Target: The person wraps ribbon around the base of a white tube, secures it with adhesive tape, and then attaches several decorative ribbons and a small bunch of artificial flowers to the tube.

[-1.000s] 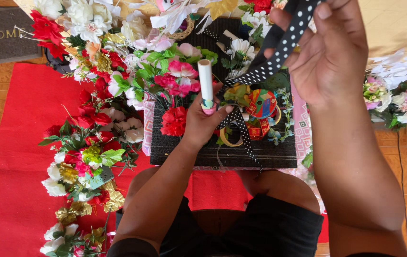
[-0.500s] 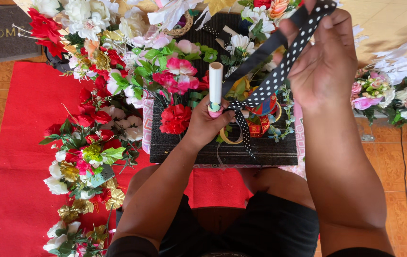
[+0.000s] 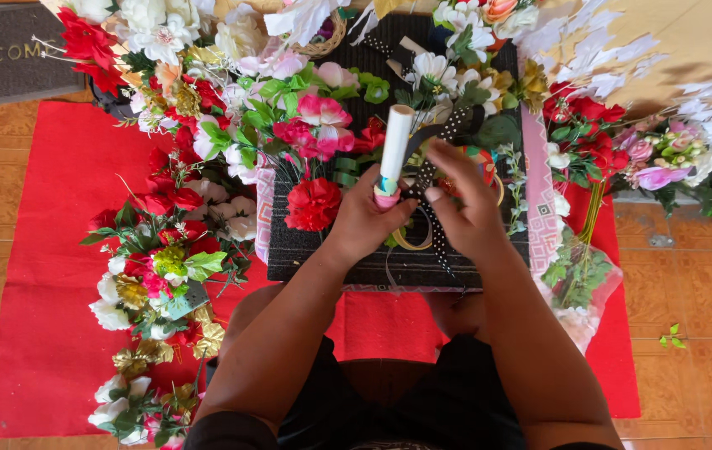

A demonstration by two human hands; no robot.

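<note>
My left hand [image 3: 366, 222] grips a white roll [image 3: 394, 150] by its pink lower end and holds it upright over a dark woven mat [image 3: 322, 248]. Beside it, my right hand [image 3: 466, 200] pinches a black ribbon with white dots [image 3: 431, 160], which loops from behind the roll down past my fingers. The two hands almost touch. Under them lie a red flower [image 3: 314, 203], pink flowers [image 3: 320, 125] and a few gold rings [image 3: 412, 240], partly hidden by my fingers.
A red cloth [image 3: 39, 250] covers the tiled floor. Heaps of artificial flowers lie along the left [image 3: 156, 250] and top. More pink and red blooms [image 3: 647, 154] sit at the right. A grey doormat [image 3: 6, 58] lies top left.
My right hand came down from high at the upper right, bringing the dotted ribbon low beside the roll. The left hand stayed put, holding the roll.
</note>
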